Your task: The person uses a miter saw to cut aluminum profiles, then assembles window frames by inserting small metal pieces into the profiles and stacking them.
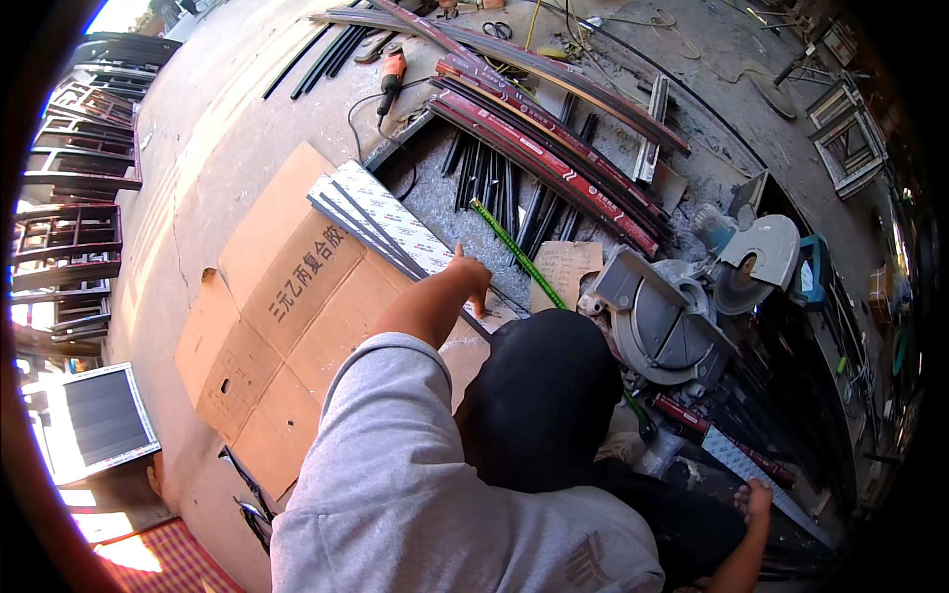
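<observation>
White-filmed profile [386, 210], one, long and flat: lay left of centre, along the far right border of a flattened brown cardboard sheet [341, 321], its nearer end by the left hand [465, 282]. Left hand: arm stretched out, fingers parted, on or just above that end; contact and grip could not be told. Right hand [754, 502]: low at the near right, fingers loosely curled beside a second pale-filmed strip [736, 457]; whether it held anything could not be told. Stage, by judgement: handling of the profiles appeared under way; the first piece was laid out with thin dark strips [371, 232] along it, and a green measuring tape [519, 247] lay extended to its right. Probably outstanding: the red-wrapped lengths [559, 153], bundled at the far side, touched by neither hand. No finished assembly could be made out near the hands. Mitre saw [662, 326], grey, one: stood to the right, apart from both hands. Condition of first profile: film white with small repeated marks, outline straight apart from lens bend, no damage discernible; the nearest part was partly hidden by the hand.
</observation>
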A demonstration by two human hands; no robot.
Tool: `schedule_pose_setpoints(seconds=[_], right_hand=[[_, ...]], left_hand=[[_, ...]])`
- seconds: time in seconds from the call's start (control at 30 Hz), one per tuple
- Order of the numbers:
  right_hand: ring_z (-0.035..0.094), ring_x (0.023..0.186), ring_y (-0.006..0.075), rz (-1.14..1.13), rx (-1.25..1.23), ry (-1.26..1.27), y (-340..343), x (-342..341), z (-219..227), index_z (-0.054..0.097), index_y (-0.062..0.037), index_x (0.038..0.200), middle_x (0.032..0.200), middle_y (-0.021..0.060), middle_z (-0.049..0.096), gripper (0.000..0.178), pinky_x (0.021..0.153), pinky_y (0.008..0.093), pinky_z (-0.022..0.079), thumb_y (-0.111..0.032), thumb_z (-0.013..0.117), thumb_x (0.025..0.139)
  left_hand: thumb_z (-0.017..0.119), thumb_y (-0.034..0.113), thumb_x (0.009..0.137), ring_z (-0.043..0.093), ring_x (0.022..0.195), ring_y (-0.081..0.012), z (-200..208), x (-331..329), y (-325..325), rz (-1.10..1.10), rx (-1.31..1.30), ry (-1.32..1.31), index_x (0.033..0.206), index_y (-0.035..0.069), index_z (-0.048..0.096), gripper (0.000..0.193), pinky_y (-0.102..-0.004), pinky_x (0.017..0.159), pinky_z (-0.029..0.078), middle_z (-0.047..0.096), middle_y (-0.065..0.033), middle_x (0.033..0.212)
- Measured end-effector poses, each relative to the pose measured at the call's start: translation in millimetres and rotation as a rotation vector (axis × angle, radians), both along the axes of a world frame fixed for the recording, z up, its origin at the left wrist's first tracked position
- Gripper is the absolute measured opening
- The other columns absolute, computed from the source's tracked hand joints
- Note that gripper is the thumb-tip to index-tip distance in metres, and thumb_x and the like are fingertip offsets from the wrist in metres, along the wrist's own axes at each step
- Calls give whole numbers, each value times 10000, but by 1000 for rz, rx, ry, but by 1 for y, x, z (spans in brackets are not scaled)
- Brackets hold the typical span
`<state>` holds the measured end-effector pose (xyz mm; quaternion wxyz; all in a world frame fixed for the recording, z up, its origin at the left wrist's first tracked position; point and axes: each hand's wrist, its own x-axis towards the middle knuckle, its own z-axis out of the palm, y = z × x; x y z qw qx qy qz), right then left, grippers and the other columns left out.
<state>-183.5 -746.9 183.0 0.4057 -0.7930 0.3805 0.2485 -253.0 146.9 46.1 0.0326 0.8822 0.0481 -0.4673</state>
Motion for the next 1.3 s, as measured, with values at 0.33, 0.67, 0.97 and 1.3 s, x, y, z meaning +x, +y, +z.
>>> schedule_pose_setpoints(seconds=[0.33,0.67,0.97,1.3], right_hand=[[622,604,187,62,30,-25,-9,-2,-12,572,-156,1048,792,30,613,130,529,361,499,-278,605,1019],[609,580,183,30,-22,-54,-2,4,-19,583,-139,1041,759,23,593,118,503,350,505,-251,612,1021],[632,600,184,132,-16,4,-11,14,-24,602,-161,1120,780,21,621,158,500,358,502,-292,589,1033],[634,608,181,100,-3,-54,3,9,-10,617,-174,1143,776,14,620,175,527,356,510,-304,599,1027]], left_hand=[[977,642,485,483,1461,-337,-10,-9,-4,-160,75,-27,1409,133,649,1104,-546,1198,324,636,-116,1453],[860,405,736,523,1340,-332,-1,-143,-17,-138,38,-604,1372,97,540,776,-559,1269,257,595,-128,1286],[686,132,818,470,1435,-315,-38,-200,-19,-3,-19,-697,1354,128,600,543,-586,1286,223,586,-129,1383],[688,165,847,255,1607,-326,-43,-184,-31,23,118,-670,1492,137,505,671,-681,1294,70,346,-155,1680]])
